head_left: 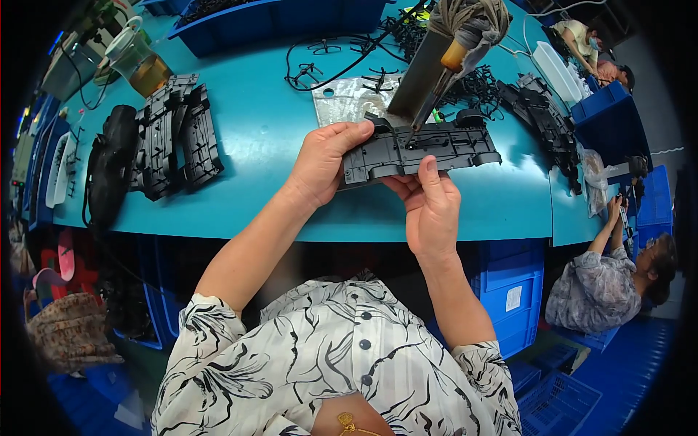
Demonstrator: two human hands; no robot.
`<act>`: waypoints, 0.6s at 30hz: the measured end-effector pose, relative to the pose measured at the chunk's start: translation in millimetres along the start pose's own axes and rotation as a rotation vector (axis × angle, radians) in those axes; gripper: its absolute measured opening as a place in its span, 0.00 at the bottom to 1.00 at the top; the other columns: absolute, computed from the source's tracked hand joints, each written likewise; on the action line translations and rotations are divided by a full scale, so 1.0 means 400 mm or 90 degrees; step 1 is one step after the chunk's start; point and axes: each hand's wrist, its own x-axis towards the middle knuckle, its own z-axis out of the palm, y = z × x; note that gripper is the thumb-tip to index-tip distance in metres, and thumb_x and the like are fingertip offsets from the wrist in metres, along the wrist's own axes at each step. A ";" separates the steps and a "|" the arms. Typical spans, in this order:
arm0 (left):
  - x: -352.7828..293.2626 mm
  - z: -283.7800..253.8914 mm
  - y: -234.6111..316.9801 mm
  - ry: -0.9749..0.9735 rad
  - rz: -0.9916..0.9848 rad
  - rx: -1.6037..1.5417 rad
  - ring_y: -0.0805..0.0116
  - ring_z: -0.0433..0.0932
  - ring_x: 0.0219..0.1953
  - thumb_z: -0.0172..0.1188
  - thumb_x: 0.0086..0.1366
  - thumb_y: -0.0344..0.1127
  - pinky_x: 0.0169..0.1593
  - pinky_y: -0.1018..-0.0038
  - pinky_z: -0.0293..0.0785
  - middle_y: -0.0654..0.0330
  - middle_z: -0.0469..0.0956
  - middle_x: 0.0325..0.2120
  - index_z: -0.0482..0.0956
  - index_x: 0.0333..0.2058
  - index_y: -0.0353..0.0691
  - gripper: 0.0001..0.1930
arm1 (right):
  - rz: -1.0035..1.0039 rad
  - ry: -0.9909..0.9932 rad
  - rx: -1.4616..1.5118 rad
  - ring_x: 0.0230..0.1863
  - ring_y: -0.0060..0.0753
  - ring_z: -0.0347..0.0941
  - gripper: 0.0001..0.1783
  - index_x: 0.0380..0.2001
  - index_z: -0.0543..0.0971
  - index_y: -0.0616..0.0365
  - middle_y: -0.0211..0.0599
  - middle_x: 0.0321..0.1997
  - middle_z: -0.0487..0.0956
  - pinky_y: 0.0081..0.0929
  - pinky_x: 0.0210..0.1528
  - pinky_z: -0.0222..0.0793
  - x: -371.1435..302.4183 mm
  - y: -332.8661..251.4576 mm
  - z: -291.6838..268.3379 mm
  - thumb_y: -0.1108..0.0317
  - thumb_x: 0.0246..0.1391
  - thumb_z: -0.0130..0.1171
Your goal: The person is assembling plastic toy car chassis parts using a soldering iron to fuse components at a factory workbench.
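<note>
A long black moulded plastic part [379, 154] is held level above the table's front area, between my two hands. My left hand [323, 160] is closed on its left end, thumb on top. My right hand [435, 207] grips the near edge from below, with the thumb up against that edge; the fingers underneath are partly hidden. A thin metal-tipped tool with an orange-brown handle [454, 55] and cloth wrapping points down from above, and its tip appears to touch the middle of the part. Beside it rises a grey metal post [419, 76].
Stacked black plastic parts [200, 138] and a dark cylindrical bag [113, 163] lie on the left. A jug of amber liquid [142, 62] stands behind them. More black parts [545, 120] lie right, near small black clips [476, 87]. A blue bin [276, 25] stands behind; a co-worker [603, 287] sits right.
</note>
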 end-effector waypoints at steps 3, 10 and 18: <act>0.000 0.001 0.001 -0.004 -0.004 0.003 0.74 0.78 0.28 0.60 0.61 0.35 0.33 0.78 0.78 0.58 0.78 0.29 0.77 0.33 0.31 0.10 | 0.001 0.004 -0.003 0.39 0.31 0.76 0.20 0.39 0.73 0.65 0.39 0.38 0.78 0.34 0.46 0.74 0.002 0.001 -0.003 0.54 0.61 0.49; 0.002 0.000 0.001 0.000 -0.006 0.006 0.75 0.78 0.27 0.60 0.61 0.36 0.33 0.78 0.77 0.59 0.78 0.28 0.77 0.33 0.32 0.10 | 0.007 0.016 0.009 0.38 0.31 0.76 0.20 0.39 0.74 0.65 0.39 0.38 0.78 0.33 0.46 0.74 0.004 0.005 -0.002 0.54 0.61 0.50; 0.001 0.001 0.001 0.005 -0.006 0.009 0.75 0.77 0.26 0.60 0.61 0.36 0.31 0.78 0.77 0.60 0.78 0.27 0.77 0.31 0.33 0.10 | -0.004 0.012 -0.006 0.38 0.32 0.76 0.20 0.38 0.74 0.65 0.40 0.37 0.78 0.33 0.45 0.74 0.003 0.003 0.001 0.54 0.61 0.50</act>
